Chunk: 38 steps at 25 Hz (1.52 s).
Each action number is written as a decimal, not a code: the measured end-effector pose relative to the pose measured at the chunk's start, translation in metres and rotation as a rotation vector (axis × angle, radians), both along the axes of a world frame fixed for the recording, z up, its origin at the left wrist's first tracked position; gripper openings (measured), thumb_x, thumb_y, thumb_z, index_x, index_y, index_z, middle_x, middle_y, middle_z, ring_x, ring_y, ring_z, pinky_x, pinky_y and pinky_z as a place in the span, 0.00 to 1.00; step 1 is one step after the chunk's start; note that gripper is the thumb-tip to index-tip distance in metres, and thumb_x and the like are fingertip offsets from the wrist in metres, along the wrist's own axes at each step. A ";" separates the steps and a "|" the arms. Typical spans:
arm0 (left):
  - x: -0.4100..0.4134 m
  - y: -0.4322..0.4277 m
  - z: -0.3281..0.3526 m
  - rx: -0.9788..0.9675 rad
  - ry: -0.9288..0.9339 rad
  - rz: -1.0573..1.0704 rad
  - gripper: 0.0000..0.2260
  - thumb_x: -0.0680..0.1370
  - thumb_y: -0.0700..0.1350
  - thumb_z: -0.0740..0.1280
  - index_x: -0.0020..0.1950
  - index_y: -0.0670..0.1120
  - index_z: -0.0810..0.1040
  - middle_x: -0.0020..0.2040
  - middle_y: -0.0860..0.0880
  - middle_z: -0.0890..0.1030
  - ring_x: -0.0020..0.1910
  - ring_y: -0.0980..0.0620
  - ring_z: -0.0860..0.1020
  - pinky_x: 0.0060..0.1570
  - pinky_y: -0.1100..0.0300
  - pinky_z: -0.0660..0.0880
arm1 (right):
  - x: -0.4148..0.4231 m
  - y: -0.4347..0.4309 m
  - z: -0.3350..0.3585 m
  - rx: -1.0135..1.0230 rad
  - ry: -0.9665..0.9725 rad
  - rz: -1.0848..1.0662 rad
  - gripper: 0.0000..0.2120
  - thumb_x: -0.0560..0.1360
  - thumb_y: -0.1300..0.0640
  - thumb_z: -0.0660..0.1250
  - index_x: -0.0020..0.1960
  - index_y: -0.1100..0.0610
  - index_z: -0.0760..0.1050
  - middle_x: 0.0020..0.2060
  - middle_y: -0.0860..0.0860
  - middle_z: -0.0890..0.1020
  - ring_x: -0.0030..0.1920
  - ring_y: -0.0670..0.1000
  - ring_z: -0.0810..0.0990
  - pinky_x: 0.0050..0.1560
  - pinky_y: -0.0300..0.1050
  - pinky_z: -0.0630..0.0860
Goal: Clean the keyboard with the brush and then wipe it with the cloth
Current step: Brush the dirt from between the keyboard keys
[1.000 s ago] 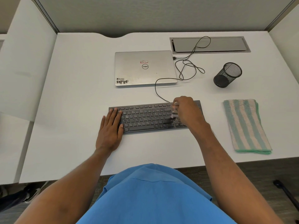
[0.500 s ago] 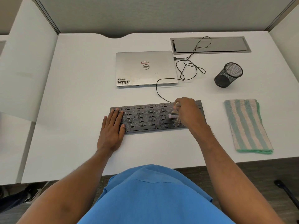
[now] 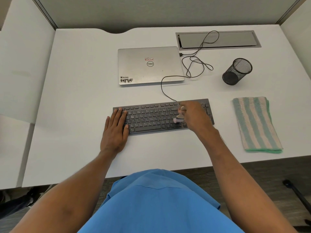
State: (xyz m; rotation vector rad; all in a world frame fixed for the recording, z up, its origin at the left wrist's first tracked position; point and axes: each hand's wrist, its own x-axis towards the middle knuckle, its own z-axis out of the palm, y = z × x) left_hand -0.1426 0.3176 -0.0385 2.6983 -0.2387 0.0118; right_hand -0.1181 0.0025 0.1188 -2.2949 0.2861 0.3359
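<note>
Your right hand (image 3: 195, 116) has hardly moved in the last second. It stays over the right half of the keyboard (image 3: 151, 118), and the brush (image 3: 178, 118) has edged only slightly left along the lower key rows. The fingers of that hand are curled round the brush's pale handle. Its small, soft-looking pinkish head points down onto the keys, just left of your knuckles. Motion blur hides whether the bristles actually touch. Your left hand (image 3: 116, 130) keeps pressing flat on the keyboard's left end, with its fingers (image 3: 120, 115) straight and close together across the outermost keys, holding nothing. The keyboard is a thin, dark grey, matte slab of low keys lying lengthwise on the smooth white worktop (image 3: 80, 106). Its thin black cable (image 3: 168, 95) loops up toward the closed silver laptop (image 3: 149, 66) behind it. The cloth (image 3: 255, 123) lies well to the right of the keyboard, untouched. It is a nubby towel folded into a long rectangle, striped green and cream. Beyond it a black wire-mesh pen cup (image 3: 237, 71) lies tipped on its side, and a grey metal hatch (image 3: 217, 39) is set into the worktop's far edge.
</note>
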 end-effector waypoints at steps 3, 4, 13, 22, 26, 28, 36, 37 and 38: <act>0.000 0.000 0.000 -0.004 -0.001 0.002 0.28 0.86 0.51 0.51 0.87 0.50 0.56 0.87 0.51 0.54 0.86 0.54 0.47 0.84 0.44 0.49 | 0.001 -0.008 0.002 -0.081 0.015 -0.060 0.09 0.82 0.61 0.59 0.55 0.57 0.78 0.44 0.51 0.76 0.42 0.49 0.75 0.34 0.26 0.72; 0.000 0.000 0.000 -0.004 -0.003 0.001 0.28 0.86 0.51 0.51 0.87 0.50 0.56 0.87 0.51 0.54 0.86 0.54 0.47 0.84 0.44 0.49 | 0.000 -0.006 0.004 -0.074 0.005 -0.054 0.10 0.82 0.62 0.59 0.58 0.61 0.78 0.47 0.55 0.77 0.40 0.49 0.74 0.32 0.24 0.69; -0.002 0.001 0.000 0.005 -0.004 0.004 0.28 0.86 0.51 0.52 0.87 0.50 0.56 0.87 0.51 0.54 0.86 0.54 0.47 0.84 0.45 0.48 | -0.015 0.009 0.003 0.014 0.001 0.011 0.10 0.81 0.71 0.58 0.56 0.73 0.77 0.56 0.70 0.79 0.31 0.40 0.75 0.26 0.22 0.67; -0.001 0.000 0.002 0.005 -0.005 0.005 0.27 0.86 0.51 0.52 0.87 0.50 0.56 0.87 0.51 0.54 0.86 0.54 0.47 0.84 0.44 0.49 | -0.019 0.008 -0.001 0.060 -0.006 -0.055 0.09 0.81 0.70 0.61 0.51 0.72 0.78 0.46 0.64 0.81 0.31 0.39 0.79 0.28 0.21 0.67; -0.001 -0.001 0.001 0.009 -0.004 0.002 0.27 0.86 0.51 0.52 0.87 0.50 0.56 0.87 0.51 0.54 0.86 0.54 0.47 0.84 0.44 0.49 | -0.020 -0.002 -0.007 0.022 -0.006 -0.033 0.10 0.80 0.73 0.58 0.54 0.71 0.78 0.49 0.63 0.80 0.33 0.36 0.79 0.28 0.22 0.68; -0.001 0.000 0.001 0.009 -0.005 0.005 0.27 0.86 0.51 0.52 0.87 0.50 0.56 0.87 0.51 0.54 0.86 0.54 0.47 0.84 0.44 0.49 | -0.020 -0.013 -0.013 -0.048 -0.036 -0.089 0.11 0.81 0.68 0.60 0.59 0.63 0.78 0.54 0.60 0.81 0.41 0.42 0.80 0.40 0.30 0.78; -0.001 -0.001 0.001 0.014 -0.004 0.001 0.28 0.86 0.51 0.51 0.87 0.50 0.56 0.87 0.51 0.54 0.86 0.54 0.47 0.84 0.44 0.49 | -0.040 0.005 -0.012 -0.150 -0.139 0.103 0.08 0.80 0.65 0.64 0.46 0.60 0.80 0.44 0.52 0.82 0.42 0.47 0.80 0.36 0.27 0.68; -0.001 -0.001 0.001 0.015 -0.003 0.000 0.28 0.86 0.51 0.52 0.87 0.50 0.56 0.87 0.51 0.54 0.86 0.54 0.47 0.84 0.44 0.49 | -0.041 0.003 -0.015 -0.139 -0.144 0.102 0.07 0.80 0.64 0.65 0.46 0.59 0.81 0.44 0.51 0.82 0.43 0.48 0.80 0.38 0.31 0.70; -0.001 -0.001 0.001 0.016 -0.002 0.001 0.28 0.86 0.51 0.52 0.87 0.50 0.56 0.87 0.51 0.54 0.86 0.54 0.47 0.84 0.44 0.49 | -0.040 -0.002 -0.018 -0.130 -0.136 0.077 0.07 0.80 0.64 0.65 0.46 0.59 0.81 0.43 0.51 0.82 0.44 0.48 0.80 0.40 0.35 0.72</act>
